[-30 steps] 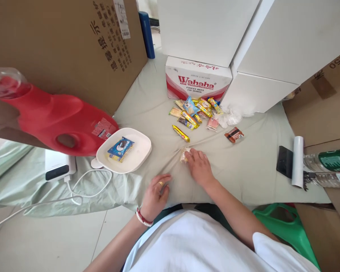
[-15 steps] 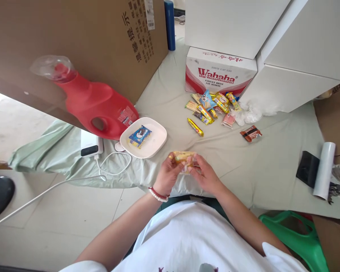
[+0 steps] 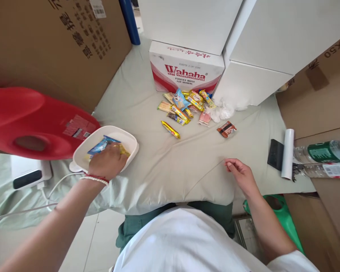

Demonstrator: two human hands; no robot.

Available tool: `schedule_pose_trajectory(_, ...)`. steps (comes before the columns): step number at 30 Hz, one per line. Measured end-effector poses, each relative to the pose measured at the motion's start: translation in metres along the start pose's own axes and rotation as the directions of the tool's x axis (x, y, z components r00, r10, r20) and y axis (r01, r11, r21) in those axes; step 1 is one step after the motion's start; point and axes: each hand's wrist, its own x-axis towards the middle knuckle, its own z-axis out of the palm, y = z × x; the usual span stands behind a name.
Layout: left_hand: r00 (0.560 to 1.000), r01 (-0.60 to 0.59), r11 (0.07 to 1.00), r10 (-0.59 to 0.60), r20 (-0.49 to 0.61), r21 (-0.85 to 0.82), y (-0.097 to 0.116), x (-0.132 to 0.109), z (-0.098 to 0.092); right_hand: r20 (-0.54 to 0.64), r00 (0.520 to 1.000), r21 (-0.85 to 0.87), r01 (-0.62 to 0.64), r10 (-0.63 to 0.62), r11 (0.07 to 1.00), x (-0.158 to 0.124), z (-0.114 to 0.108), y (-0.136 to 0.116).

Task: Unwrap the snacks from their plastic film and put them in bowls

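My left hand [image 3: 109, 160] reaches down into a white bowl [image 3: 133, 151] at the left, its fingers closed over a yellow snack packet [image 3: 124, 150]. Beside those fingers in the bowl lies a blue snack packet [image 3: 102, 144], partly covered by the hand. My right hand [image 3: 239, 173] hovers over the cloth at the right with thumb and fingertips pinched together; whether anything small is between them is hidden. Beyond it, a brown snack packet [image 3: 227, 129] lies alone, and a gold-wrapped stick [image 3: 170, 129] rests in front of a pile of assorted snacks [image 3: 183, 107].
Behind the pile stands a Wahaha carton [image 3: 187, 71], with clear crumpled plastic [image 3: 225, 109] beside it. A large red jug [image 3: 42, 124] and a white power bank [image 3: 31, 175] flank the bowl. A white roll [image 3: 288, 155] and plastic bottles [image 3: 323, 153] lie at the right.
The yellow packet, held in both hands before, has gone left into the bowl with my left hand. My right hand has let go and moved right. The view has shifted.
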Motion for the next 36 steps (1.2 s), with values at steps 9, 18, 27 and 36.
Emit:
schedule_pose_trajectory(9, 0.971, -0.232, 0.972, 0.233, -0.048, 0.021, -0.005, -0.003, -0.003, -0.113, 0.959, -0.294, 0.216, -0.259, 0.931, 0.139, -0.002, -0.043)
schedule_pose_trajectory(18, 0.825, -0.476, 0.878, 0.43, -0.367, -0.04, 0.038, -0.057, -0.034, 0.225, 0.928, -0.79, 0.352, -0.298, 0.501, 0.246, 0.058, -0.094)
schedule_pose_trajectory(27, 0.973, -0.216, 0.754, 0.216, -0.076, -0.62, 0.069, -0.128, 0.006, 0.106, 0.887, -0.115, 0.46, -0.449, 0.881, 0.16, 0.042, -0.099)
schedule_pose_trajectory(36, 0.814, 0.552, 0.085, 0.16, 0.558, -0.829, 0.158, -0.099, 0.088, 0.256, 0.966, 0.613, -0.127, -0.044, 0.78, 0.018, 0.117, -0.042)
